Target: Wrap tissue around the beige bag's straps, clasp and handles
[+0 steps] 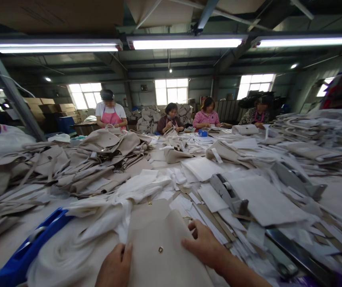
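In front of me lies a beige bag with its flap raised, a metal ring fitting on its body and a small gold clasp piece at the flap's top. My left hand grips the bag's left edge, thumb on the front panel. At the upper right corner of the bag, my right hand holds the edge with curled fingers, near a bit of gold hardware. White strips of soft wrapping material lie coiled just left of the bag.
A blue tape dispenser stands at left, a grey tape dispenser at right. Piles of beige bags cover the left side; white sheets spread over the right. Several people sit or stand across the table, including a person in a pink apron.
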A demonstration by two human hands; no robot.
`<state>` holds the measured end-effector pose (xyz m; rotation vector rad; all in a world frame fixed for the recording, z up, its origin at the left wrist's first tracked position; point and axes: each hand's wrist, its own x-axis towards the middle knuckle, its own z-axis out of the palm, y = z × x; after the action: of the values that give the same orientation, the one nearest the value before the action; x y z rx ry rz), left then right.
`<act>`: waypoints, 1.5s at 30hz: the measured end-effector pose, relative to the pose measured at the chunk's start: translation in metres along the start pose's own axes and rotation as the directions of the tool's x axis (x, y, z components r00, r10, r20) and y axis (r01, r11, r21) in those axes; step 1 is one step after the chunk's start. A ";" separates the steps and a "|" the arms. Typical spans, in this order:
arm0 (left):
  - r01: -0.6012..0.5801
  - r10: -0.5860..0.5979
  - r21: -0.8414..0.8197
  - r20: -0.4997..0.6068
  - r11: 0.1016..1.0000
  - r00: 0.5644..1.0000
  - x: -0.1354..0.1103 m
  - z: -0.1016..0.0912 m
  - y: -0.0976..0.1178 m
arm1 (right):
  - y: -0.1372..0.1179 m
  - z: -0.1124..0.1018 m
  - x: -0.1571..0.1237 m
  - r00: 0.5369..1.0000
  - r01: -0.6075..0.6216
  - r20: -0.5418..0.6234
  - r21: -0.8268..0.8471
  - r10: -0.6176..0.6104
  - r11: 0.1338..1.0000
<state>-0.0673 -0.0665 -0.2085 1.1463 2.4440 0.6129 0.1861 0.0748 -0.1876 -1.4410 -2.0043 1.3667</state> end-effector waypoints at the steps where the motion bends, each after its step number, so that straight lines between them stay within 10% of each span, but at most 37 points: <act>1: 0.001 -0.001 -0.003 0.002 1.000 1.000 0.000 0.000 0.000 | 0.000 0.001 0.002 1.000 -0.001 -0.006 -0.001 0.001 1.000; 7: -0.023 0.023 0.003 -0.010 1.000 1.000 0.000 0.001 0.000 | -0.032 0.000 -0.002 0.996 0.033 0.081 0.180 -0.048 0.983; 14: -0.007 0.007 0.003 -0.025 1.000 1.000 -0.004 0.000 -0.006 | -0.027 0.013 0.006 0.948 -0.169 0.310 0.690 -0.076 0.704; 27: -0.003 0.001 -0.017 -0.074 1.000 0.997 -0.011 0.001 -0.006 | -0.007 0.020 0.027 0.966 -0.167 0.258 0.654 -0.010 0.738; 32: -0.011 0.023 0.178 -0.063 0.984 0.998 -0.013 0.000 -0.003 | 0.015 0.032 0.030 0.937 -0.221 0.340 0.749 -0.076 0.625; 45: 0.089 -0.059 0.264 -0.120 0.960 0.991 -0.020 -0.007 0.014 | 0.014 0.040 0.053 0.859 -0.393 0.512 0.649 0.009 0.651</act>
<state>-0.0503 -0.0760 -0.1922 1.1387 2.7160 0.3366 0.1422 0.1001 -0.2330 -1.0051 -1.1786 2.4550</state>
